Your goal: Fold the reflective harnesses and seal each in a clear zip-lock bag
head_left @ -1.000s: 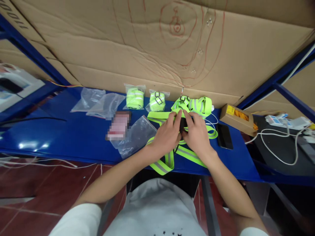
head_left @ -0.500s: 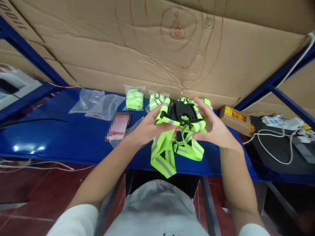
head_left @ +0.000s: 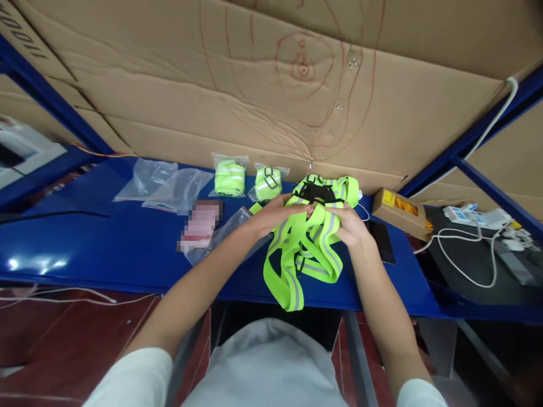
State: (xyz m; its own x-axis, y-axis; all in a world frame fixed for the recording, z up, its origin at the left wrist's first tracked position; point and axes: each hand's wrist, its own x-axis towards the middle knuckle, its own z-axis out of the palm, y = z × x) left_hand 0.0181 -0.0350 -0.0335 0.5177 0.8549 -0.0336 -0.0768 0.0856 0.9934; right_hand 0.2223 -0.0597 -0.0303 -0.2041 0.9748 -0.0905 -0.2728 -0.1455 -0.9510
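Reflective straps [head_left: 299, 232], yellow-green with a grey stripe, are bunched between the two hands toward the near edge of the blue surface [head_left: 106, 237], right of its middle. Loops hang down from the hands on the near side, and a black buckle [head_left: 318, 193] sits at the far side of the bunch, just beyond the fingertips. The left hand [head_left: 282, 213] has its grip pinching the left side of the bundle, fingers reaching in under the buckle; the right hand [head_left: 350, 223] pinches the right side, its thumb partly hidden.

Beyond the right hand lies a rolled strap coil [head_left: 351, 189]. Far and left of the hands, two bagged bundles stand side by side, a left packet [head_left: 229, 178] and a right packet [head_left: 268, 183]. Further left are flat clear bags [head_left: 178, 189]. A pinkish flat object [head_left: 199, 225], blurred out, rests beside another clear bag [head_left: 227, 234], which the left forearm partly covers. Right of the right hand lie a dark phone [head_left: 382, 242] and a cardboard box [head_left: 401, 212] with orange contents.
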